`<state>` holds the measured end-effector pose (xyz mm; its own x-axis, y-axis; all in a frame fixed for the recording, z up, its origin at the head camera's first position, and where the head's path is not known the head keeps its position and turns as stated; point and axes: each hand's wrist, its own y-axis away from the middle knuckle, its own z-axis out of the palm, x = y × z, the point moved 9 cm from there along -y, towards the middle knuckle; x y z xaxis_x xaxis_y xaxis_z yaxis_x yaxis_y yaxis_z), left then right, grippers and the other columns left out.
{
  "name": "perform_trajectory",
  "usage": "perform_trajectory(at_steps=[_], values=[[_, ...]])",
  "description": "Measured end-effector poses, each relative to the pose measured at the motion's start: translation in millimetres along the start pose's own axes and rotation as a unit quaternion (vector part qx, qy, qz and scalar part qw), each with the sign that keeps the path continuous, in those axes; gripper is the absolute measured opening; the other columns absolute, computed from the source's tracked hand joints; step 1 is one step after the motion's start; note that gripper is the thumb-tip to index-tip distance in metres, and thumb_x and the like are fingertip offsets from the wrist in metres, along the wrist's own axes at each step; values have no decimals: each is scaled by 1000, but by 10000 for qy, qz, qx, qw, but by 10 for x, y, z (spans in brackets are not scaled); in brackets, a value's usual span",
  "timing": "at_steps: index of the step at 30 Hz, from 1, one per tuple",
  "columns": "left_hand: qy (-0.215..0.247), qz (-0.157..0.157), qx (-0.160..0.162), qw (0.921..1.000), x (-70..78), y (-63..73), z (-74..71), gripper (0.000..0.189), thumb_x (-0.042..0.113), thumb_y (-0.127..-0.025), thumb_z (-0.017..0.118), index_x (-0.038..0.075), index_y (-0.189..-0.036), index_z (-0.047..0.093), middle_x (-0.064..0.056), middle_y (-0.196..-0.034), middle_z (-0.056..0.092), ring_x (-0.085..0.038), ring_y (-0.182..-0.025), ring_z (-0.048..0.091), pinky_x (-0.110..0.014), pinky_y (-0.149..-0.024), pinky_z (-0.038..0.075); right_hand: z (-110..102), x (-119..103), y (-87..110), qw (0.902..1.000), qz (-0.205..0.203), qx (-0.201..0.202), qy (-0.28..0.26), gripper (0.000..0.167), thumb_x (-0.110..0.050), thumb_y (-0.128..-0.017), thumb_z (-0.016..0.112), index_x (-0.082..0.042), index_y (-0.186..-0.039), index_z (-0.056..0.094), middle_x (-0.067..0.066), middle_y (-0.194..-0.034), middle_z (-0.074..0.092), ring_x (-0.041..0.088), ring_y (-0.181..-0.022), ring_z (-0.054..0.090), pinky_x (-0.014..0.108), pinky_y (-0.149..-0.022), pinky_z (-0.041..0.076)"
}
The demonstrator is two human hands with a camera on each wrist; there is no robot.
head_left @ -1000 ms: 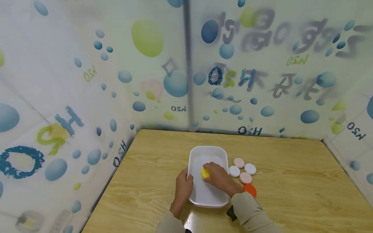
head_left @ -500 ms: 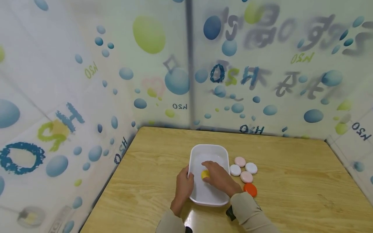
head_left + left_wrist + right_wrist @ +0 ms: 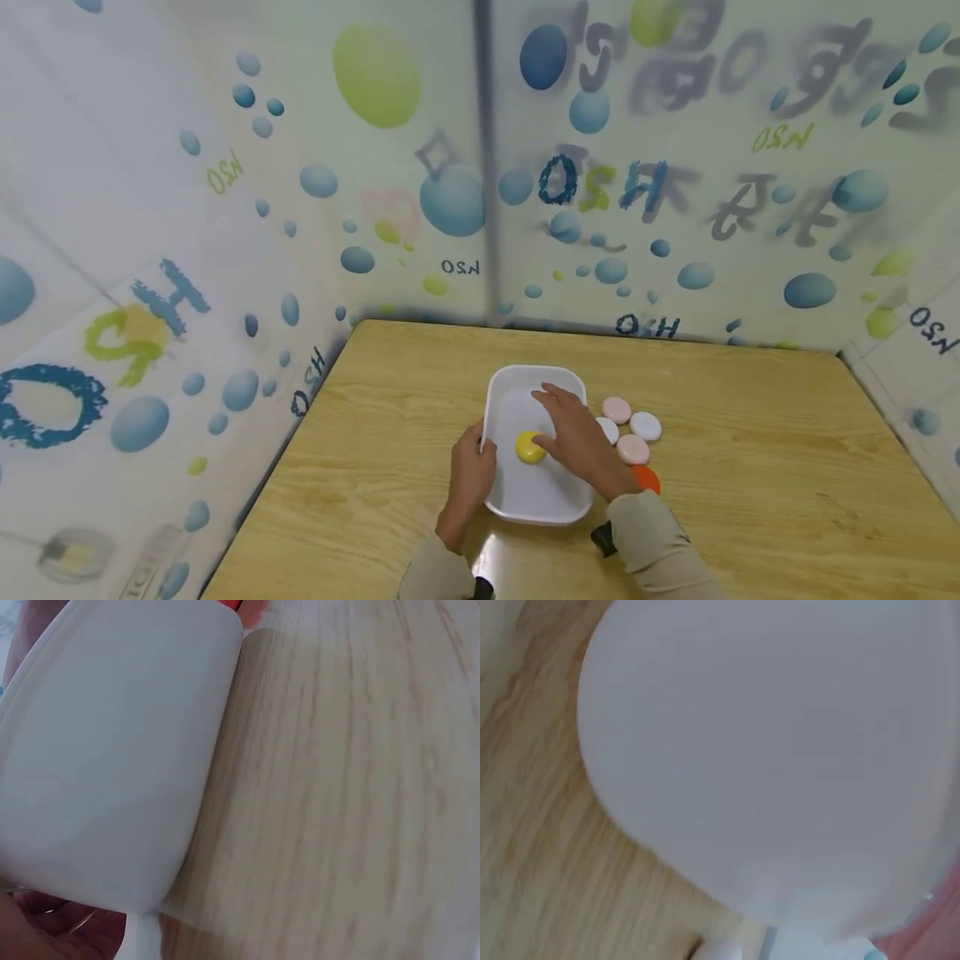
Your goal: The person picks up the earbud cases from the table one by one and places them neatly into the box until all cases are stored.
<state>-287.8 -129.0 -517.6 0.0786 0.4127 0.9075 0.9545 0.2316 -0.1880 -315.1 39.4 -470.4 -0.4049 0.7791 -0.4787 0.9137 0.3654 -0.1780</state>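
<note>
One yellow disc (image 3: 528,448) lies in the white tray (image 3: 521,502), approx. mid-floor, just left of the right hand (image 3: 576,437). That hand's fingers are spread w/ no grip on anything; the thumb tip is right at the disc's edge, can't tell if touching. Left hand (image 3: 472,473) grips the tray's left rim, thumb on top, fingers curled round the outside; L wrist cam shows a few of them by the tray wall, rest hidden.

Five more discs sit on the worktop (image 3: 405,417), right of the tray: far pink disc (image 3: 617,409), near pink disc (image 3: 633,450), right white disc (image 3: 646,426), left white disc (image 3: 609,430) partly behind the right hand, & nearest, an orange disc (image 3: 648,478) partly under the right forearm.

Step in hand, prob.: placing the yellow disc in the tray; could be a pick-up instead, this moment alone doesn't settle it. If it's to stay, next move calls for lifting the right hand clear over the right rim w/o nudging it. If it's to be picked up, thumb & fingers need to close on opposite edges. Left hand should keep the rim steady either way, as the tray could slide.
</note>
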Motion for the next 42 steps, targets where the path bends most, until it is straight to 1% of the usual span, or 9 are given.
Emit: perform_trajectory(at_steps=[6,11,14,18,22,26,30,37,42], values=[[14,44,17,10000,9,-11,-10,38,-5,-87,52,-9,-123,64,-25,-113,68,-35,-100,66,-47,-82,57,-210,206,87,9993,239,258,114,65,-22,-84,79,-6,-141,52,17,-148,46,38,-134,45,55,-107,42],[-14,-169,36,9998,-39,8,-48,38,-4,-89,52,-10,-124,63,-26,-119,66,-36,-109,64,-49,-89,55,-306,522,197,9968,779,192,-45,65,-23,-87,75,-5,-143,49,19,-151,42,40,-136,40,59,-109,37],[-9,-108,63,9999,-33,8,-65,38,-5,-88,52,-10,-124,63,-27,-119,66,-37,-109,64,-50,-89,55,-379,727,262,9942,1030,235,-216,65,-25,-89,73,-4,-144,47,20,-152,40,42,-137,37,61,-110,35],[-18,-67,48,10000,-37,12,-74,38,-5,-87,52,-10,-123,63,-27,-119,66,-37,-109,63,-50,-90,54,-476,953,356,9924,1152,344,-258,63,-23,-90,71,-1,-143,46,23,-151,40,44,-136,38,62,-109,35],[-109,-140,44,9998,-69,33,-101,38,-5,-88,51,-10,-124,63,-26,-119,66,-37,-110,63,-51,-90,54,-462,1150,441,9924,1200,217,-186,60,-16,-90,70,3,-142,46,28,-147,41,47,-133,40,62,-107,37],[-97,-112,13,9999,-70,43,-109,38,-6,-88,52,-11,-124,63,-26,-118,66,-38,-110,63,-51,-89,54,-387,1329,492,9918,1246,-71,-271,58,-8,-89,69,7,-140,45,31,-144,43,49,-130,42,62,-106,37],[-4,-51,-24,10000,-61,32,-72,37,-6,-88,52,-10,-124,63,-26,-117,67,-37,-109,64,-50,-88,55,-333,1450,516,9896,1319,-336,-465,58,-3,-89,67,10,-140,44,33,-143,44,49,-129,43,62,-107,36],[99,-75,-116,9999,-46,-14,16,38,-5,-90,51,-9,-126,62,-25,-121,66,-36,-113,62,-50,-92,54,-342,1525,507,9895,1296,-443,-462,56,2,-88,64,11,-139,45,33,-141,46,50,-128,45,63,-106,37],[143,48,-95,9998,-15,-20,30,37,-7,-89,51,-10,-124,63,-26,-118,67,-37,-110,63,-50,-90,54,-326,1559,484,9876,1393,-537,-480,51,4,-86,64,10,-135,50,32,-135,52,49,-122,50,63,-103,40]])
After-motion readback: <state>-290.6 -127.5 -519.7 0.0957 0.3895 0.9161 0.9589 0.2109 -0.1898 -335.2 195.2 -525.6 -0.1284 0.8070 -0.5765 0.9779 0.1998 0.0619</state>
